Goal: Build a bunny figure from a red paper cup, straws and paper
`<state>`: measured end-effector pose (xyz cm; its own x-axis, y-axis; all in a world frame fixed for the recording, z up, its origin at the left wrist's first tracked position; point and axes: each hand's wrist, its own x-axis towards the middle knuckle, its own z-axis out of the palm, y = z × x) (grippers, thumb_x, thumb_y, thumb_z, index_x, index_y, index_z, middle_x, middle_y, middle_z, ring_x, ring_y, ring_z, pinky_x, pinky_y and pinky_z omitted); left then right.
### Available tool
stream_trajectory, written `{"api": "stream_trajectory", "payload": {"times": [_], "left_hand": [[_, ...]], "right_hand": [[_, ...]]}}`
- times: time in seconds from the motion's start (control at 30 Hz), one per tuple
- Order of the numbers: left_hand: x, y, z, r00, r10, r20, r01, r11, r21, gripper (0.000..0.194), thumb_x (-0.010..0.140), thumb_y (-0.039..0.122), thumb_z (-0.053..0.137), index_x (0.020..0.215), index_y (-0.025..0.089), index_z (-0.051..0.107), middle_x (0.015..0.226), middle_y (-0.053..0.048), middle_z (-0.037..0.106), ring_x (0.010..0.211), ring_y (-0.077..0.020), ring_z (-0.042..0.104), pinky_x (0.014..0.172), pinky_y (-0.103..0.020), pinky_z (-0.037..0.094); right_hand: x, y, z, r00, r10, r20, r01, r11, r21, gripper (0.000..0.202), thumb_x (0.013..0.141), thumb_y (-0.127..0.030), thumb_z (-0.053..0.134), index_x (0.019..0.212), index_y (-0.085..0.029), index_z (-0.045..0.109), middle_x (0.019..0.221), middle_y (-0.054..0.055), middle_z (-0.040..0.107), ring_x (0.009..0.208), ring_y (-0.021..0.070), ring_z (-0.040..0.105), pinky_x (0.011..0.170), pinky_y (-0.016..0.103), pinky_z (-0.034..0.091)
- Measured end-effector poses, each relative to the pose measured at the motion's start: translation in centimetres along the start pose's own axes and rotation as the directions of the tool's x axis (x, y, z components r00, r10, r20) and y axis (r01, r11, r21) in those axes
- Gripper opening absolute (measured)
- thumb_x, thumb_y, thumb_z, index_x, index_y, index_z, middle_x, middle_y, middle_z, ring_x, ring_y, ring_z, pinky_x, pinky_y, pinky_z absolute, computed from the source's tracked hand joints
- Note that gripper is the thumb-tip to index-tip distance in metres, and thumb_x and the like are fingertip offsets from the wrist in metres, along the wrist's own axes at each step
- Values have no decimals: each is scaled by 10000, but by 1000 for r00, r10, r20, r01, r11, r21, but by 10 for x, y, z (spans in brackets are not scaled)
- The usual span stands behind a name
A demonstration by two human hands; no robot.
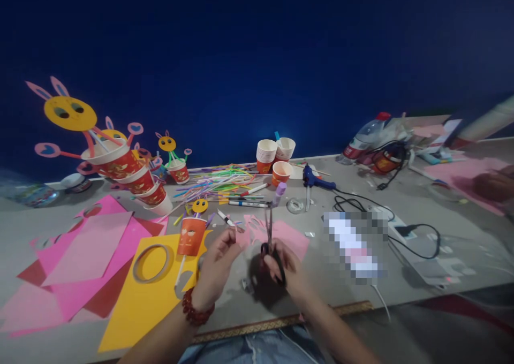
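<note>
Above the front of the table, my left hand (216, 267), with a red bead bracelet (196, 308) at the wrist, pinches a small piece of pink paper (241, 238). My right hand (292, 270) has its fingers in the dark handles of a pair of scissors (269, 227), whose blades point up and away from me. The blades are just right of the pink piece and apart from it. Behind them lies a cut-up pink sheet (291, 235). An orange cup with a small yellow face (190, 238) stands left of my left hand.
Pink sheets (90, 246) and a yellow sheet (132, 305) bearing a tape roll (151, 263) cover the left. Decorated cups (140, 179) stand behind them. Colourful straws (219, 182), a blue glue gun (315, 179) and stacked cups (265, 152) are farther back. Cables and another person's hand (493, 184) are right.
</note>
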<state>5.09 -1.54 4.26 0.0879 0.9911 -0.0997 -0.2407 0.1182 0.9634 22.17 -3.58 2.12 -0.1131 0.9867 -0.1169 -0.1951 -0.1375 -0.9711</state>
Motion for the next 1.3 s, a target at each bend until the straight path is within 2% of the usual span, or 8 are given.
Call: {"api": "stream_trajectory", "payload": {"times": [0.07,0.17,0.33,0.53,0.7,1.13,1.3], "left_hand": [[1,3,-1,1000,-3,7,3,1000,-6,123,803,306,703,851,207,649,936,-22,637,917,-182,553,845,-265,433],[0,5,-1,1000,-5,23,5,1000,13,117,801,295,707,825,207,633,997,-28,637,985,-196,547,881,-273,424],[0,7,2,997,-21,68,18,998,58,176,810,313,690,743,194,580,983,-36,629,993,-202,542,901,-284,416],[0,6,1,987,-69,144,62,997,56,181,834,321,660,755,198,553,828,-1,580,847,-168,522,810,-263,416],[1,3,-1,986,-81,145,77,996,36,168,830,310,667,766,194,565,833,1,584,851,-161,518,816,-256,407],[3,-1,-4,985,-112,133,106,993,51,173,823,323,675,767,191,578,833,-5,614,837,-166,543,805,-266,424],[3,2,-4,979,-123,162,116,992,52,154,825,303,671,767,186,588,834,-8,614,846,-168,545,811,-272,418]], "right_hand": [[-9,6,-6,987,71,143,-70,997,-18,469,732,-580,764,735,-210,476,637,-53,511,565,116,503,543,237,378],[-18,11,-8,959,144,243,-141,990,-27,552,699,-686,732,765,-212,458,646,-45,531,540,120,535,521,239,364],[-19,7,-4,954,162,252,-149,986,-69,601,654,-735,731,744,-203,466,616,-48,535,531,113,530,539,234,371],[-15,11,-6,948,171,268,-164,985,-50,584,646,-691,766,729,-206,450,560,-69,516,464,90,482,487,213,326],[-14,15,-8,944,174,280,-170,985,-39,556,679,-680,741,735,-211,447,534,-59,544,443,96,489,472,216,334],[-13,12,-9,945,215,247,-199,976,-87,539,664,-631,772,695,-213,432,531,-74,504,435,82,461,447,202,325],[-12,10,-10,944,217,247,-195,974,-110,478,678,-543,777,694,-214,431,542,-81,495,452,84,479,459,200,333]]}}
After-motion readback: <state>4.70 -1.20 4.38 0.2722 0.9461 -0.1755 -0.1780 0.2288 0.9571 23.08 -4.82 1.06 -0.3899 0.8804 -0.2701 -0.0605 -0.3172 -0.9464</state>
